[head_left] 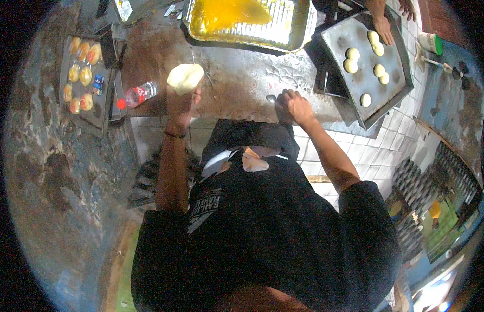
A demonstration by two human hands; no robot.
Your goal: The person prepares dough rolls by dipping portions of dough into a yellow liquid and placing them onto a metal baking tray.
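My left hand holds up a pale, flattened piece of dough over the worktable. The dough covers most of the fingers. Near the table's front edge, my right hand is closed, its fingers curled together. A small shiny grey thing, perhaps a spoon end, shows beside its fingertips; whether the fingers grip it is hidden. Beyond both hands stands a rectangular metal pan with a glossy yellow filling spread over its left part.
At right, a dark baking tray bears several dough balls; another person's hand rests on it. A clear bottle with a red cap lies left of my left hand. Farther left, a tray holds several glazed buns.
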